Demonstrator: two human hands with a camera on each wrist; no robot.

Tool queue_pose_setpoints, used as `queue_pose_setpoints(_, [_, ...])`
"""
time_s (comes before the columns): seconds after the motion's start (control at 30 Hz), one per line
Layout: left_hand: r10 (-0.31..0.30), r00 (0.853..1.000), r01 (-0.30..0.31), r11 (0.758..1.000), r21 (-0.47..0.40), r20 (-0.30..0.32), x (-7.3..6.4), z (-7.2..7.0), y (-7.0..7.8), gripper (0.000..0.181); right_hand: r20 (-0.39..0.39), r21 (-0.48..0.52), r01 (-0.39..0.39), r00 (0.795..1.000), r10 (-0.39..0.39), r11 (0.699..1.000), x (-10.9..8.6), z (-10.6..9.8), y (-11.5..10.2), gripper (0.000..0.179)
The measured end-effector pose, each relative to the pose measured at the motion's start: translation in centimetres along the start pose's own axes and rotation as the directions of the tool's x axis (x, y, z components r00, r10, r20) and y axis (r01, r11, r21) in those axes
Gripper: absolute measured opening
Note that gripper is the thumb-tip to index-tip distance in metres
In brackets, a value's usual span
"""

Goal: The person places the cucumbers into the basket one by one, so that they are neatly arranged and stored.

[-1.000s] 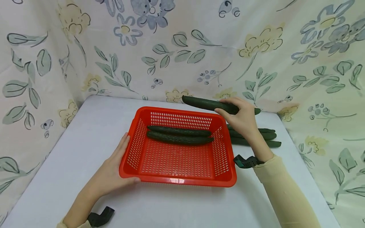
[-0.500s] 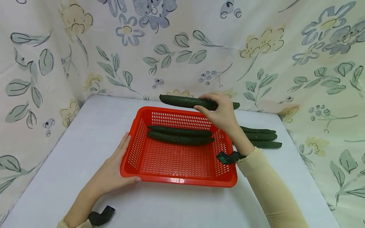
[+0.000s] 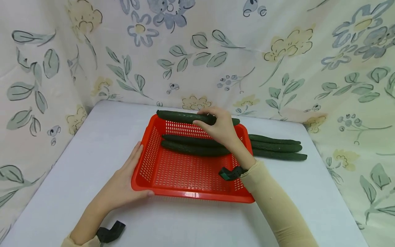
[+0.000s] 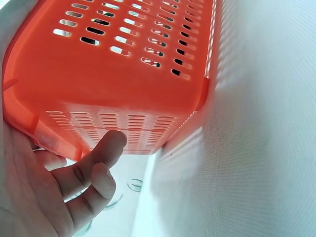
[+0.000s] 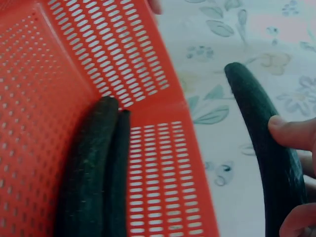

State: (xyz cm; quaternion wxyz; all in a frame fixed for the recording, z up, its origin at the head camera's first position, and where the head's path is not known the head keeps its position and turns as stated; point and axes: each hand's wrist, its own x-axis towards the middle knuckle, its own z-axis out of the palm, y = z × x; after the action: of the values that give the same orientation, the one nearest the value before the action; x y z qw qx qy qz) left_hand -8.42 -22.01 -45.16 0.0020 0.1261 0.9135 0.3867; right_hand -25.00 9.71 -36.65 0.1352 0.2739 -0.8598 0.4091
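My right hand [image 3: 220, 125] grips a long dark green cucumber [image 3: 177, 116] above the far rim of the red basket [image 3: 185, 196]. In the right wrist view this cucumber [image 5: 252, 108] appears apart from the basket, with thumb and fingers around it. Two more cucumbers [image 3: 191, 149] lie side by side inside the basket toward its far wall, partly hidden by my right hand and wrist. My left hand [image 3: 120, 188] holds the basket's near left corner. Its thumb lies along the near rim, and in the left wrist view bent fingers [image 4: 106, 153] reach under the rim.
Several cucumbers [image 3: 277, 147] lie together on the white tabletop [image 3: 308, 192] right of the basket, their left ends hidden by it. A floral cloth [image 3: 234, 51] hangs behind the table and along its sides.
My right hand has carried the cucumber leftward from above the right-hand pile and slightly lower, to above the basket's far rim. The left hand and basket stay nearly in place.
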Motion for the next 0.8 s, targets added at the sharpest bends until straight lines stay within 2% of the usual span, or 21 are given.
queue_pose_setpoints(0.1, [0.004, 1.0, -0.004, 1.0, 0.005, 0.0, 0.0, 0.0, 0.2, 0.142, 0.054, -0.029, -0.062, 0.997, 0.063, 0.998, -0.3, 0.5, 0.4, 0.029])
queue_pose_setpoints(0.23, [0.003, 1.0, -0.003, 1.0, 0.001, -0.003, 0.0, 0.0, 0.3, 0.141, 0.136, -0.105, -0.134, 0.98, 0.148, 0.985, -0.6, 1.1, 0.7, 0.03])
queue_pose_setpoints(0.4, [0.004, 1.0, -0.004, 1.0, -0.001, -0.006, 0.1, 0.0, 0.2, 0.14, 0.225, -0.208, -0.132, 0.958, 0.179, 0.969, -0.9, 2.0, 0.6, 0.034])
queue_pose_setpoints(0.57, [0.008, 1.0, -0.008, 1.0, -0.006, -0.006, 0.2, 0.0, 0.2, 0.14, 0.3, -0.234, -0.125, 0.934, 0.194, 0.964, -1.0, 3.0, 0.2, 0.034])
queue_pose_setpoints(0.7, [0.016, 1.0, -0.016, 1.0, -0.011, -0.009, 0.2, 0.0, 0.1, 0.14, 0.336, -0.271, -0.136, 0.914, 0.226, 0.953, -1.4, 3.5, 0.0, 0.035])
queue_pose_setpoints(0.8, [0.016, 1.0, -0.017, 1.0, -0.018, -0.007, 0.2, 0.1, 0.1, 0.14, 0.336, -0.312, -0.162, 0.903, 0.268, 0.936, -1.7, 3.6, -0.1, 0.035])
